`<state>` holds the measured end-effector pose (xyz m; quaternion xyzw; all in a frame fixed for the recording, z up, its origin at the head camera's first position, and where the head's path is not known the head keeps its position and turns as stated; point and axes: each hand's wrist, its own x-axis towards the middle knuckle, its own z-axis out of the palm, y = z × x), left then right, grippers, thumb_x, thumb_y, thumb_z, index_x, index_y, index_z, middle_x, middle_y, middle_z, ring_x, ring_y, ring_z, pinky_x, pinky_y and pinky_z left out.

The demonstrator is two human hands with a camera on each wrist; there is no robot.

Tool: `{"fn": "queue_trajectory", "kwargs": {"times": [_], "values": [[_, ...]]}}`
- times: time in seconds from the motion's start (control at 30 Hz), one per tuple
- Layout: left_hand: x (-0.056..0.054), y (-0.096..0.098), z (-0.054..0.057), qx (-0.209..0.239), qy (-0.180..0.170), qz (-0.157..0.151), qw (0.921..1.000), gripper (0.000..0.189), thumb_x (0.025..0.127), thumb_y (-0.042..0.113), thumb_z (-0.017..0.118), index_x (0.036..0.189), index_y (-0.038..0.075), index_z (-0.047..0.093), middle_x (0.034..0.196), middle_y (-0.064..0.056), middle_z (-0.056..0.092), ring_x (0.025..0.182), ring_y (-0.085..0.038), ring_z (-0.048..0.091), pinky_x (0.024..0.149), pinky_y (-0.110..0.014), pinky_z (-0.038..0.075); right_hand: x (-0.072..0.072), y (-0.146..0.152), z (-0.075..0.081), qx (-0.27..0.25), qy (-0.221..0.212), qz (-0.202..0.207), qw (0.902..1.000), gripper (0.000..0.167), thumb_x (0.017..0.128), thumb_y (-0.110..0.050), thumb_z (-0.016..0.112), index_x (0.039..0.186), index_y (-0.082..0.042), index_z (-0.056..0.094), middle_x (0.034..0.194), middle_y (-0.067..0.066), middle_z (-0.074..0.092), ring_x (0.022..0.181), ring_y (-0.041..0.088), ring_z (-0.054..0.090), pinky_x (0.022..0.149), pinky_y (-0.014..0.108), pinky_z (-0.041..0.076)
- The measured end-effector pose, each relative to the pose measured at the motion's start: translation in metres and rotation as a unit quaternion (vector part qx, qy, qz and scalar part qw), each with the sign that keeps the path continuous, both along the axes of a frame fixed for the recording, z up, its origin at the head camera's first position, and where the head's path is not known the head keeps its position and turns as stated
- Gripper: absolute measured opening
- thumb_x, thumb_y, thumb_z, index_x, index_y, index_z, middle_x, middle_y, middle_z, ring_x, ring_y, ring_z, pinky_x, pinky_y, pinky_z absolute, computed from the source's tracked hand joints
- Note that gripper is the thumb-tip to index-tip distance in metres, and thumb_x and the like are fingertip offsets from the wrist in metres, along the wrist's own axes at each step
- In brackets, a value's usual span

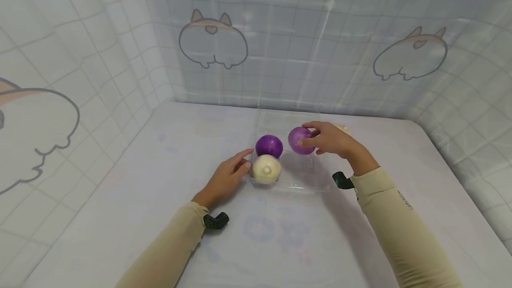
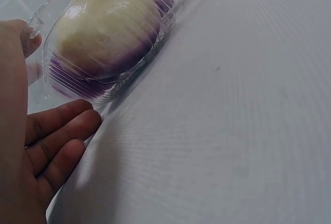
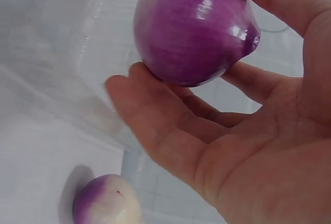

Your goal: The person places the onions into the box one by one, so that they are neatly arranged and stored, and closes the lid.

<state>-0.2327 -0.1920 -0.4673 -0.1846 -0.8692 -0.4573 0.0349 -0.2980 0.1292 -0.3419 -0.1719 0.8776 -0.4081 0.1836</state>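
My right hand [image 1: 330,139] holds a glossy purple onion [image 1: 299,140] over the right half of a clear plastic container [image 1: 294,186]. In the right wrist view thumb and fingers go around that onion [image 3: 191,32], its pointed end toward the palm. Inside the container, on the left, a dark purple onion [image 1: 269,146] sits behind a pale onion [image 1: 266,169]. The pale one [image 2: 108,27] shows purple lower down in the left wrist view. My left hand [image 1: 228,174] is at the container's left side, its fingers loosely extended by the wall.
Another white and purple onion [image 3: 106,200] lies on the table right of the container, mostly behind the right hand in the head view. The container's clear lid [image 1: 276,119] stands open at the back. Tiled curtains [image 1: 288,57] enclose the pale tablecloth [image 1: 160,154].
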Motion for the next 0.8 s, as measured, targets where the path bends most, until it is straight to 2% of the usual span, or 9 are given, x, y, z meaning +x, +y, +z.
{"fn": "queue_trajectory", "kwargs": {"times": [0.27,0.43,0.67,0.8], "values": [[-0.002,-0.001,-0.002,0.000,0.000,-0.002,1.0000,0.046,0.106,0.034,0.050,0.152,0.029,0.045,0.112,-0.001,0.068,0.102,-0.016,0.061,0.094,-0.043,0.048,-0.002,-0.001,-0.009,0.007,0.024,-0.003,0.9997,0.074,0.092,-0.031,0.074,0.149,0.001,0.038,0.130,0.025,0.055,0.104,0.033,0.063,0.086,0.044,0.055],[-0.001,-0.002,-0.001,-0.004,0.002,-0.001,1.0000,0.047,0.106,0.037,0.049,0.152,0.030,0.044,0.112,0.001,0.067,0.103,-0.015,0.061,0.094,-0.042,0.048,-0.002,-0.005,-0.012,0.058,0.053,0.000,0.9969,0.073,0.089,-0.037,0.077,0.143,0.000,0.044,0.124,0.021,0.060,0.104,0.032,0.063,0.088,0.045,0.053],[0.000,-0.002,-0.001,0.003,0.005,-0.010,0.9999,0.048,0.106,0.041,0.047,0.153,0.030,0.044,0.110,0.001,0.067,0.100,-0.016,0.060,0.092,-0.043,0.047,-0.004,-0.011,-0.015,0.125,0.106,0.027,0.9860,0.074,0.087,-0.038,0.078,0.142,0.001,0.048,0.123,0.019,0.060,0.115,0.035,0.053,0.094,0.051,0.047],[0.000,-0.001,0.000,0.003,0.002,-0.010,0.9999,0.048,0.106,0.041,0.048,0.153,0.030,0.044,0.111,0.000,0.067,0.101,-0.016,0.060,0.093,-0.043,0.047,0.001,-0.019,-0.015,0.188,0.123,0.033,0.9739,0.072,0.085,-0.039,0.079,0.141,-0.003,0.050,0.119,0.021,0.055,0.109,0.034,0.053,0.090,0.050,0.049]]}}
